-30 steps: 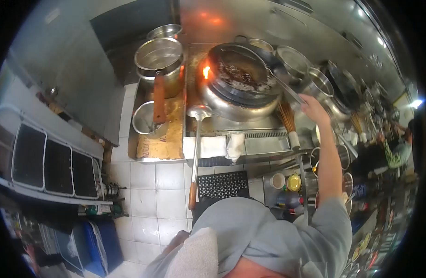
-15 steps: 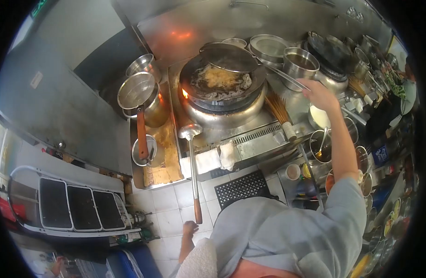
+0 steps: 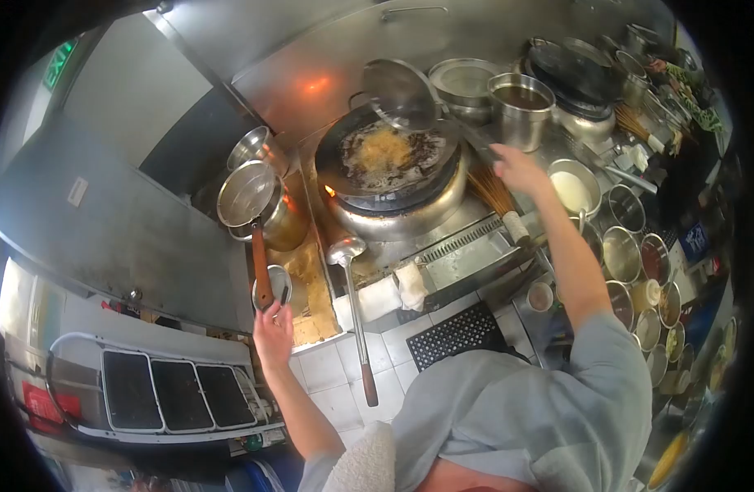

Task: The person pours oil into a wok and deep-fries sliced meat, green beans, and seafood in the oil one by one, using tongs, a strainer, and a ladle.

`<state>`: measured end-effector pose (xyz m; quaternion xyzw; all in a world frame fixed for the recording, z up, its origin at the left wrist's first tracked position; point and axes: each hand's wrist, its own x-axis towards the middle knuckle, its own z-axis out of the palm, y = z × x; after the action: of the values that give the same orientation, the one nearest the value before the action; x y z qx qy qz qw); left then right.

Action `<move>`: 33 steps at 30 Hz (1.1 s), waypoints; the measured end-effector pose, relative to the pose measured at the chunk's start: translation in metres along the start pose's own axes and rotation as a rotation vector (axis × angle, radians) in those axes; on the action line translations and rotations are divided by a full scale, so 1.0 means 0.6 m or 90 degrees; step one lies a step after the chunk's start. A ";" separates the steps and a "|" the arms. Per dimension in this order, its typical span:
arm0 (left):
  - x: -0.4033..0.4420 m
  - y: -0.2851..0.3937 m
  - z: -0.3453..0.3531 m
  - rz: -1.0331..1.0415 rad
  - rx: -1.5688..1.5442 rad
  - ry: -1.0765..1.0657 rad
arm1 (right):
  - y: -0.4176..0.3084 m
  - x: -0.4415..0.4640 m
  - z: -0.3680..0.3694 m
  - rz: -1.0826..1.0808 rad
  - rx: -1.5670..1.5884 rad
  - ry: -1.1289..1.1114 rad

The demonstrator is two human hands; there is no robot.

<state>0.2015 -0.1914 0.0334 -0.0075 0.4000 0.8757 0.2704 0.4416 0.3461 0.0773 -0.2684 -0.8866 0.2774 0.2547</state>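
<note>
Head camera: the fingers of my right hand are closed around the end of the long handle of a round skimmer, whose disc tilts over the far right part of the wok; whether it touches the rim I cannot tell. The fingers of my left hand are parted, right at the lower end of the wooden handle of a mesh strainer; I cannot tell if they touch it. That strainer sits on top of a metal pot, and a small metal cup stands below its handle. In the wok, a golden mass lies in the middle of dark, foaming liquid. A small flame shows under the left rim. Between my hands, a ladle lies bowl-up, its shaft crossing a folded white cloth at the counter's front edge. Near my right forearm are a bundled brush and a pan of white liquid; behind them stands a tall pot of brown liquid.
</note>
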 end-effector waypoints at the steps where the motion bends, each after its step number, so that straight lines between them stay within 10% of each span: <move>1: 0.019 0.009 0.022 -0.003 -0.014 -0.006 | -0.062 -0.005 -0.014 0.050 0.055 -0.059; 15: 0.169 0.071 0.022 -0.236 -0.224 -0.165 | -0.040 0.074 -0.014 -0.084 -0.082 0.016; 23: 0.090 0.047 0.085 -0.038 0.014 -0.198 | 0.049 0.073 0.020 0.215 0.603 -0.160; 33: 0.002 0.120 0.246 -0.010 0.005 -0.225 | -0.271 0.046 0.238 0.381 0.992 -0.217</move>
<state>0.1957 -0.1254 0.1836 0.1448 0.3496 0.8595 0.3436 0.2815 0.1985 0.0857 -0.1942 -0.3607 0.9006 0.1455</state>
